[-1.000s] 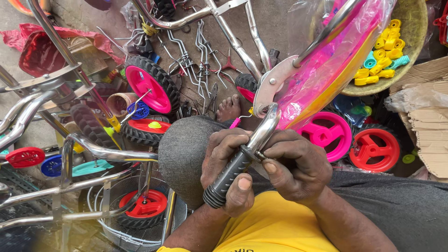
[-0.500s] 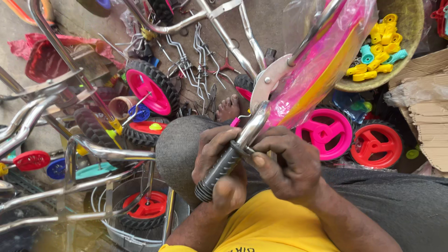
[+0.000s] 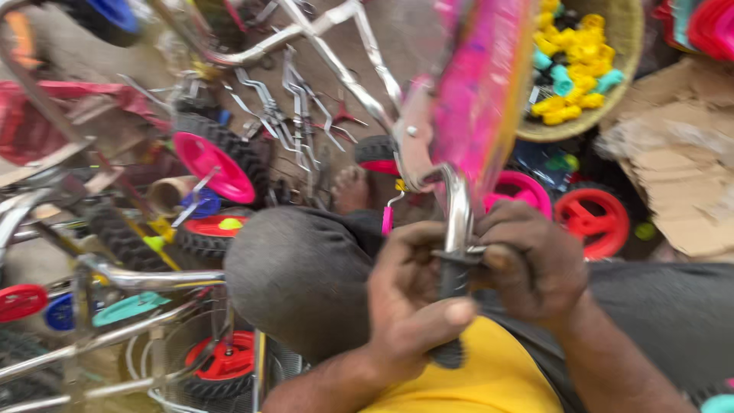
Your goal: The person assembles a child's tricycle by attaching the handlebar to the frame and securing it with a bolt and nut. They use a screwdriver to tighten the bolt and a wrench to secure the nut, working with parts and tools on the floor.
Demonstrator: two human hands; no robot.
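Hands first: my left hand [image 3: 409, 302] is wrapped around the black grip [image 3: 453, 306], fingers curled tight about it, thumb lying across its lower part. My right hand [image 3: 535, 264] pinches the grip's upper end, fingers closed on the collar where it meets the chrome bar [image 3: 459, 210]. The grip sits on the end of that bar, just above my lap, between both hands. The bar bends up to a pink frame [image 3: 478, 92] wrapped in clear plastic. My grey knee [image 3: 298, 275] is just left of the hands. Beyond it on the ground lie a pink wheel [image 3: 214, 164] with a black tyre, a red wheel [image 3: 592, 222] to the right, and chrome brackets [image 3: 294, 107]. A basket [image 3: 615, 84] of yellow and teal plastic parts stands at upper right, beside cardboard [image 3: 680, 176]. Everything is motion-blurred.
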